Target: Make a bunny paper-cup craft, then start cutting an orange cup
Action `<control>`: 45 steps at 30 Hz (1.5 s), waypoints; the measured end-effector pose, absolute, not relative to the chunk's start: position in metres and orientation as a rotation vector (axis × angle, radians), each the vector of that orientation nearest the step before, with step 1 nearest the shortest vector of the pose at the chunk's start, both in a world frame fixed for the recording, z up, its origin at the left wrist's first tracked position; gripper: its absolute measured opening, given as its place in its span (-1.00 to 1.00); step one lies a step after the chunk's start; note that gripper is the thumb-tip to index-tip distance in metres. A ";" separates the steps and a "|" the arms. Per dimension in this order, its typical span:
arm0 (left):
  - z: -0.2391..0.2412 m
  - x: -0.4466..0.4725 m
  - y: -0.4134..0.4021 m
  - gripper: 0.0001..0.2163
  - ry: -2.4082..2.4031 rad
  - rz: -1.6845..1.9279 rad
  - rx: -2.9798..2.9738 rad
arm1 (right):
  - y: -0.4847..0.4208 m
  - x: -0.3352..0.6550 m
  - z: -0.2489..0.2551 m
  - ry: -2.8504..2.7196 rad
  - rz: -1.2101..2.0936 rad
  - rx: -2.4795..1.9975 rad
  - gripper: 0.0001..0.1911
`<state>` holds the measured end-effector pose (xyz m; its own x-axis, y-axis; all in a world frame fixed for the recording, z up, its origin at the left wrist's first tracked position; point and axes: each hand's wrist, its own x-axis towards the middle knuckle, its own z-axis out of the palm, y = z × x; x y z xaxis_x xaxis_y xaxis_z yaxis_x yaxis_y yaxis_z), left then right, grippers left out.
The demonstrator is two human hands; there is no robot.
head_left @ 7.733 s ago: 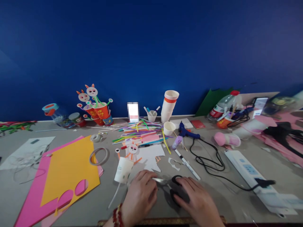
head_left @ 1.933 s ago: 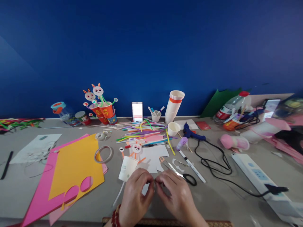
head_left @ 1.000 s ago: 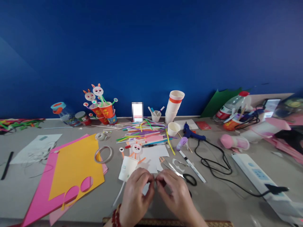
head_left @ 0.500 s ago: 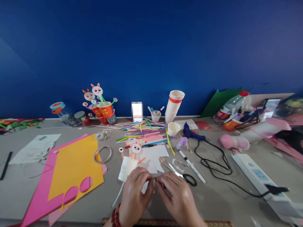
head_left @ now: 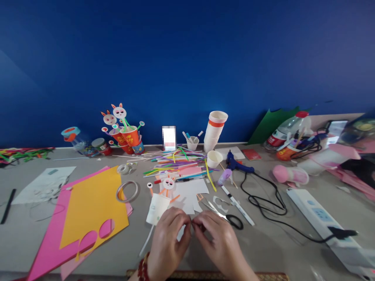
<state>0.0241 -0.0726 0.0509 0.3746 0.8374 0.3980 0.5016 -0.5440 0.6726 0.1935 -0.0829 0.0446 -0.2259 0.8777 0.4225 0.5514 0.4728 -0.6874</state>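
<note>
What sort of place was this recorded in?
Probably a craft workspace: the gray table holds a blue glue gun, black-handled scissors and a yellow-orange sheet with round cut-outs.

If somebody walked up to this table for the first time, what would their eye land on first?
Probably the big yellow sheet on the left, lying over a pink sheet, with round holes near its lower edge. Then the two rabbit faces above the red cups, back left, before the blue wall. Front and centre, the left hand and right hand nearly meet; anything they pinch is hard to make out.
</note>
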 end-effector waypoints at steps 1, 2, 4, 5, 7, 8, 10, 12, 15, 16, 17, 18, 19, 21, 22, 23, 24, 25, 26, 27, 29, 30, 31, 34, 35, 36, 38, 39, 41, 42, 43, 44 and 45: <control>0.051 0.024 -0.073 -0.86 1.152 1.019 2.195 | -0.083 0.193 0.045 -1.904 0.520 -1.196 -0.84; 0.051 0.024 -0.074 -0.86 1.148 1.021 2.190 | -0.083 0.193 0.045 -1.897 0.527 -1.202 -0.84; 0.050 0.024 -0.075 -0.86 1.143 1.022 2.178 | -0.083 0.193 0.045 -1.882 0.537 -1.210 -0.83; 0.050 0.024 -0.075 -0.86 1.142 1.023 2.170 | -0.083 0.193 0.045 -1.876 0.544 -1.210 -0.83; 0.050 0.024 -0.075 -0.86 1.140 1.023 2.159 | -0.082 0.193 0.045 -1.862 0.558 -1.205 -0.83; 0.050 0.025 -0.075 -0.86 1.139 1.024 2.154 | -0.082 0.193 0.045 -1.855 0.565 -1.200 -0.83; 0.050 0.025 -0.074 -0.86 1.140 1.021 2.143 | -0.082 0.193 0.046 -1.843 0.580 -1.193 -0.83; 0.050 0.025 -0.074 -0.87 1.143 1.016 2.140 | -0.082 0.193 0.047 -1.834 0.590 -1.195 -0.83; 0.049 0.024 -0.074 -0.87 1.143 1.009 2.152 | -0.081 0.193 0.047 -1.837 0.594 -1.193 -0.83; 0.049 0.024 -0.075 -0.87 1.144 1.010 2.156 | -0.081 0.194 0.047 -1.838 0.596 -1.191 -0.83; 0.048 0.023 -0.075 -0.87 1.144 1.012 2.159 | -0.081 0.194 0.047 -1.840 0.599 -1.188 -0.83; 0.048 0.023 -0.075 -0.87 1.146 1.012 2.159 | -0.081 0.194 0.046 -1.843 0.604 -1.187 -0.83; 0.048 0.023 -0.075 -0.87 1.146 1.013 2.158 | -0.081 0.194 0.046 -1.846 0.609 -1.189 -0.83; 0.048 0.022 -0.075 -0.86 1.148 1.012 2.153 | -0.081 0.195 0.045 -1.855 0.608 -1.193 -0.83; 0.048 0.022 -0.075 -0.86 1.149 1.011 2.151 | -0.081 0.195 0.044 -1.861 0.601 -1.197 -0.84; 0.048 0.022 -0.075 -0.86 1.151 1.007 2.150 | -0.081 0.195 0.044 -1.867 0.594 -1.200 -0.84; 0.048 0.023 -0.075 -0.86 1.153 1.005 2.149 | -0.081 0.195 0.044 -1.872 0.586 -1.201 -0.84; 0.049 0.023 -0.075 -0.86 1.156 1.004 2.149 | -0.081 0.195 0.043 -1.874 0.578 -1.199 -0.84; 0.049 0.023 -0.075 -0.86 1.159 1.002 2.147 | -0.081 0.195 0.043 -1.875 0.572 -1.197 -0.84; 0.049 0.023 -0.075 -0.86 1.158 1.001 2.144 | -0.081 0.195 0.043 -1.874 0.570 -1.194 -0.84; 0.049 0.024 -0.075 -0.86 1.156 0.997 2.136 | -0.081 0.195 0.042 -1.866 0.572 -1.192 -0.83; 0.049 0.024 -0.076 -0.86 1.155 0.996 2.131 | -0.081 0.194 0.042 -1.861 0.575 -1.194 -0.83; 0.049 0.024 -0.076 -0.86 1.152 0.994 2.126 | -0.081 0.194 0.042 -1.859 0.579 -1.195 -0.83; 0.049 0.024 -0.076 -0.86 1.152 0.980 2.118 | -0.081 0.195 0.043 -1.860 0.586 -1.196 -0.83; 0.049 0.024 -0.076 -0.86 1.151 0.978 2.120 | -0.081 0.195 0.044 -1.865 0.589 -1.197 -0.83; 0.049 0.023 -0.076 -0.86 1.149 0.977 2.124 | -0.081 0.195 0.044 -1.871 0.592 -1.199 -0.83; 0.049 0.023 -0.075 -0.86 1.147 0.981 2.135 | -0.081 0.196 0.044 -1.879 0.593 -1.207 -0.83; 0.049 0.023 -0.075 -0.86 1.149 0.985 2.138 | -0.080 0.196 0.044 -1.882 0.591 -1.212 -0.83; 0.049 0.023 -0.075 -0.85 1.153 0.992 2.141 | -0.079 0.195 0.043 -1.884 0.582 -1.220 -0.83; 0.049 0.023 -0.074 -0.85 1.154 0.993 2.141 | -0.078 0.195 0.043 -1.885 0.581 -1.222 -0.84; 0.049 0.023 -0.074 -0.85 1.153 0.994 2.141 | -0.078 0.195 0.042 -1.886 0.580 -1.222 -0.84; 0.049 0.023 -0.074 -0.85 1.151 0.991 2.140 | -0.077 0.195 0.042 -1.887 0.582 -1.221 -0.83; 0.049 0.022 -0.074 -0.85 1.150 0.986 2.140 | -0.077 0.195 0.042 -1.888 0.586 -1.220 -0.84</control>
<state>0.0223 -0.0736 0.0486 0.3766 0.8556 0.3552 0.4819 -0.5084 0.7136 0.1947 -0.0768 0.0421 -0.2188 0.9029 0.3701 0.5343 0.4282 -0.7288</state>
